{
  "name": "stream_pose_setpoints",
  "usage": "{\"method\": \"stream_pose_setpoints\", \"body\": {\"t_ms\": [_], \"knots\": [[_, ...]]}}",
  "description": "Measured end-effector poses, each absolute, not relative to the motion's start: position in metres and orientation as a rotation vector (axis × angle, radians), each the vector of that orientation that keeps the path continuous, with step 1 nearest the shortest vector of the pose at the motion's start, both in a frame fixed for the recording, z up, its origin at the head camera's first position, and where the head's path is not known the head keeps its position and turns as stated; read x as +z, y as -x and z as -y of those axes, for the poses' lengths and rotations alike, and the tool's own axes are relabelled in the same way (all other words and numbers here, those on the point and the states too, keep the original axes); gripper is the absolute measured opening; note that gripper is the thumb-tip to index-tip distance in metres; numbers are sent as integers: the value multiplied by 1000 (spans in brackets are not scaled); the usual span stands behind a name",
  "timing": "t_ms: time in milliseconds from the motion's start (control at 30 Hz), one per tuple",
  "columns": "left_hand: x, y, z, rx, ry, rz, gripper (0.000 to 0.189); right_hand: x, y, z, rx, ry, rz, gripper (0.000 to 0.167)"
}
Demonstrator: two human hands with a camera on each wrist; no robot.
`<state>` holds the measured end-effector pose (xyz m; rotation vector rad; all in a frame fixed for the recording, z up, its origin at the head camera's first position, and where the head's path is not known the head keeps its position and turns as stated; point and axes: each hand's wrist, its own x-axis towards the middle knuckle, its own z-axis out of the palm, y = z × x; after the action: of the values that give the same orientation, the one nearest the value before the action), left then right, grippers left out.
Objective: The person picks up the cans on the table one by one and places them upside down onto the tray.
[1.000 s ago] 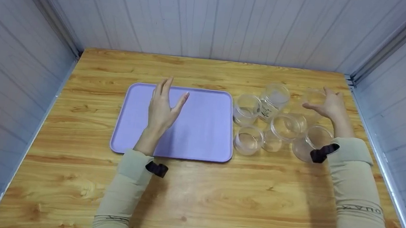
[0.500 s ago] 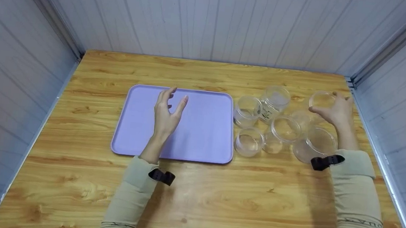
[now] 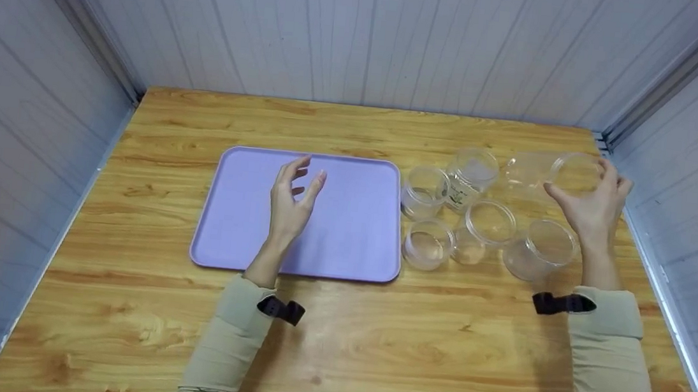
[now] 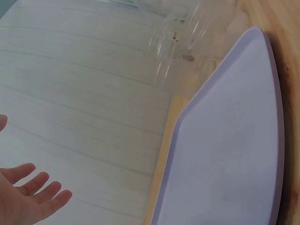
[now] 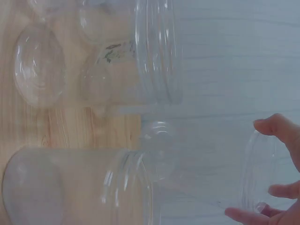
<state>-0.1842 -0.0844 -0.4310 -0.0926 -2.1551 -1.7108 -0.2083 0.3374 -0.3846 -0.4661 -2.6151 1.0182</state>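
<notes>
A clear plastic jar (image 3: 530,172) is gripped near its mouth by my right hand (image 3: 597,207) at the table's back right. In the right wrist view the thumb and fingers curl round the jar's rim (image 5: 258,171), and its base points away from the palm. My left hand (image 3: 290,209) hovers over the purple tray (image 3: 351,235), holding nothing, fingers loosely bent and thumb apart. Several more lidless clear jars stand between the tray and my right arm, among them one with a printed label (image 3: 461,191) and a larger one (image 3: 539,249) beside my right wrist.
The jars stand close together, two of them (image 3: 426,247) (image 3: 424,193) right along the tray's right edge. Pale panel walls (image 3: 364,37) enclose the wooden table (image 3: 333,361) at the back and both sides.
My right hand has moved right and slightly nearer with the jar, which has lifted and tipped so its base points left. My left hand has shifted a little right and nearer over the tray.
</notes>
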Motion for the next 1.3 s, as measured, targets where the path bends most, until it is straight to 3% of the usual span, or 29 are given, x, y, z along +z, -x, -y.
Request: {"method": "stream_pose_setpoints", "body": {"t_ms": [800, 1300], "knots": [[-433, 183, 76, -1889, 270, 2165, 57, -379, 173, -311, 1272, 314, 2236, 78], [-431, 184, 75, -1940, 456, 2152, 65, -381, 169, -286, 1934, 123, 2031, 68]]}}
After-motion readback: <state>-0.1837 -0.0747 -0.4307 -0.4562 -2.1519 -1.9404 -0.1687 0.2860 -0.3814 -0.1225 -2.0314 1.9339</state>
